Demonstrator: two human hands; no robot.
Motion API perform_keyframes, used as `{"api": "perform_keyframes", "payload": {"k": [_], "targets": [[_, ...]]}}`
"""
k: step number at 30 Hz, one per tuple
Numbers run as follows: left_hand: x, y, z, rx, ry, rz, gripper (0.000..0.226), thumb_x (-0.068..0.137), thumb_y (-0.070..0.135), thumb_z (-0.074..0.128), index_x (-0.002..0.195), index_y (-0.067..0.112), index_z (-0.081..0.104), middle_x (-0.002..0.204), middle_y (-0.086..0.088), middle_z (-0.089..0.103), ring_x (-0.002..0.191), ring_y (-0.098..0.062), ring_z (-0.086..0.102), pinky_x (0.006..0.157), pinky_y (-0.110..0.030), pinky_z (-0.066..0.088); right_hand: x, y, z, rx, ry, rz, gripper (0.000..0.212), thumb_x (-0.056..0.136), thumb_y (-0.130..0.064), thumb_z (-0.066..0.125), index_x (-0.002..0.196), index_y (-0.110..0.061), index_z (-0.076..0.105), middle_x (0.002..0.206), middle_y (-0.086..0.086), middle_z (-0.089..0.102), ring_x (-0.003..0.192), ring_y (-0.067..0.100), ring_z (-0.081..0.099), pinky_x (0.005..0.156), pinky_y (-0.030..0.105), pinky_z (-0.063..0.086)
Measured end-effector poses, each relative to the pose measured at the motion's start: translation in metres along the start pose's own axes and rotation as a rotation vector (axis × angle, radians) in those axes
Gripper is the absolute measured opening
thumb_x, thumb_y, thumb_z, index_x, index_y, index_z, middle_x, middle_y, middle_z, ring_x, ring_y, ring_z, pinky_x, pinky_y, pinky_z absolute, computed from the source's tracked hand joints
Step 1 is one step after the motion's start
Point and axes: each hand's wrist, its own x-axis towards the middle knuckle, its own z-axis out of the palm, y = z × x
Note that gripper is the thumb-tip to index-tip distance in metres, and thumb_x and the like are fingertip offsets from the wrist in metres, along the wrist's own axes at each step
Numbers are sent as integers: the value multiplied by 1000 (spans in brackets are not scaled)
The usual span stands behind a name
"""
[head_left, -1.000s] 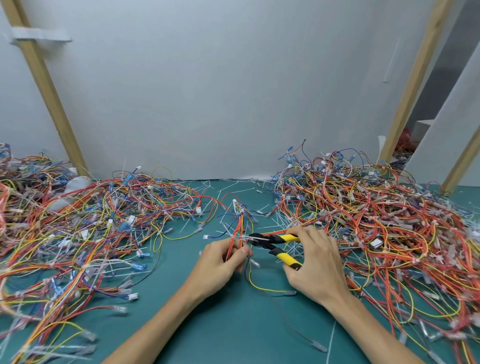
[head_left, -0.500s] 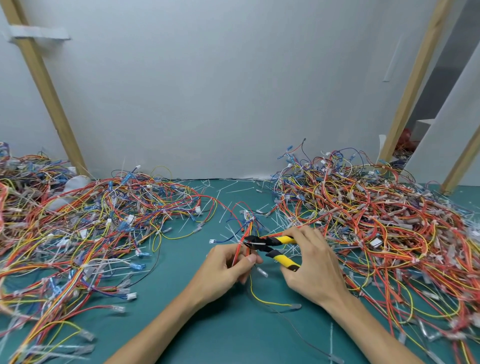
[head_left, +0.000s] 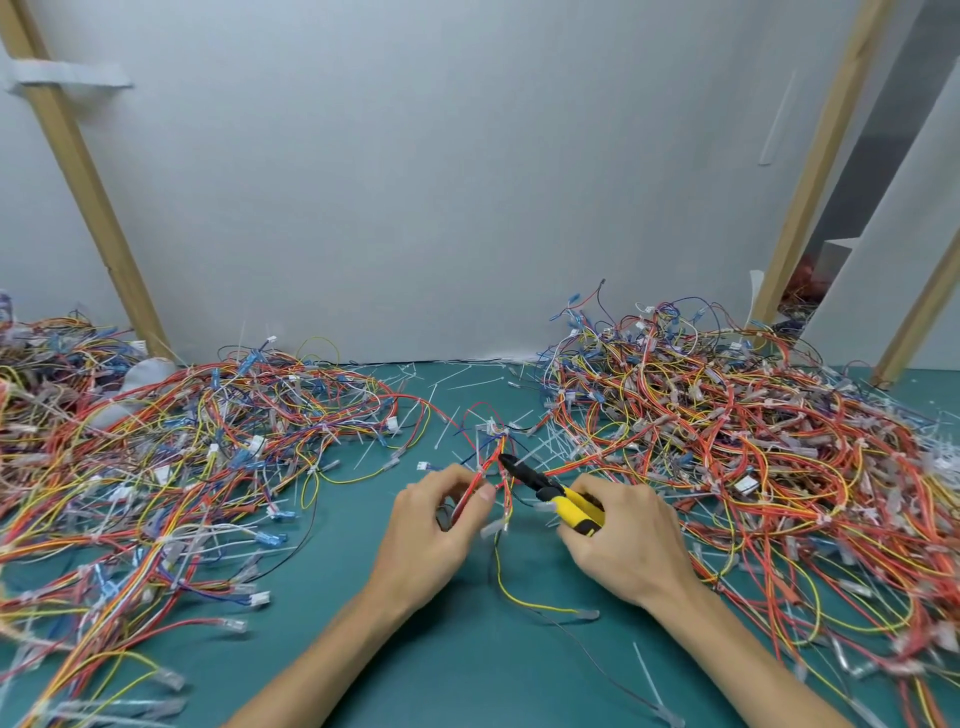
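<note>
My left hand (head_left: 434, 525) pinches a small bundle of red, orange and yellow wires (head_left: 491, 462) between thumb and fingers, just above the green mat. My right hand (head_left: 623, 535) grips yellow-handled cutters (head_left: 550, 491). Their black jaws point up and left and reach the bundle close to its white cable tie. A yellow wire from the bundle trails down onto the mat between my wrists.
A big tangle of wire harnesses (head_left: 171, 457) covers the mat's left side, and a second one (head_left: 753, 441) fills the right. Cut white cable ties (head_left: 457, 379) lie scattered at the back. A white wall and slanted wooden posts (head_left: 78, 171) stand behind the green mat (head_left: 467, 665).
The cutters have swung from lying level to pointing up-left at the bundle. My left hand has shifted its pinch on the wires and turned the bundle a little.
</note>
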Motion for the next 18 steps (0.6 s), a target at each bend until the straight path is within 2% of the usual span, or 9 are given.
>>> {"api": "perform_keyframes", "payload": {"k": [3, 5, 9, 11, 13, 15, 18], "targets": [[1, 0, 1, 49, 134, 47, 15, 90, 45, 54, 84, 32, 56, 78, 14, 62, 81, -8, 59, 78, -30, 44, 2, 0, -4, 56, -57, 44, 26, 65, -51, 54, 69, -25, 56, 55, -1, 55, 57, 19, 54, 54, 32, 41], [2, -2, 1, 123, 225, 91, 11, 91, 41, 55, 91, 30, 53, 83, 15, 59, 86, -7, 57, 84, -33, 41, 5, -1, -5, 177, -162, 71, 27, 74, -48, 60, 70, -21, 55, 57, 1, 61, 51, 18, 60, 55, 32, 46], [3, -5, 0, 519, 415, 384, 26, 87, 26, 63, 111, 22, 52, 111, 1, 55, 105, -22, 49, 91, -32, 29, 8, -2, -9, 387, -390, 95, 31, 89, -43, 61, 75, -16, 54, 64, 1, 69, 46, 19, 65, 51, 25, 46], [2, -1, 3, 628, 399, 515, 29, 85, 18, 65, 111, 23, 52, 112, 0, 57, 106, -24, 49, 92, -35, 30, 8, -3, -10, 532, -450, 137, 33, 89, -42, 63, 78, -12, 57, 63, 6, 69, 45, 24, 63, 46, 24, 45], [0, 2, 6, 627, 346, 568, 25, 85, 19, 60, 109, 22, 55, 109, 1, 63, 104, -21, 49, 90, -33, 33, 8, -4, -10, 635, -494, 172, 36, 83, -46, 63, 79, -10, 59, 62, 10, 67, 44, 27, 59, 43, 25, 43], [0, 5, 5, 584, 312, 572, 19, 88, 25, 56, 104, 17, 63, 105, 1, 67, 101, -18, 51, 86, -31, 35, 7, -5, -11, 645, -514, 172, 37, 81, -47, 63, 79, -10, 60, 62, 10, 66, 44, 26, 59, 43, 24, 43], [3, 6, -1, 581, 297, 547, 21, 87, 29, 57, 93, 14, 70, 102, 5, 68, 97, -16, 54, 83, -30, 38, 4, -7, -13, 568, -505, 122, 32, 86, -43, 62, 76, -14, 57, 62, 8, 66, 45, 24, 62, 45, 23, 43]]}}
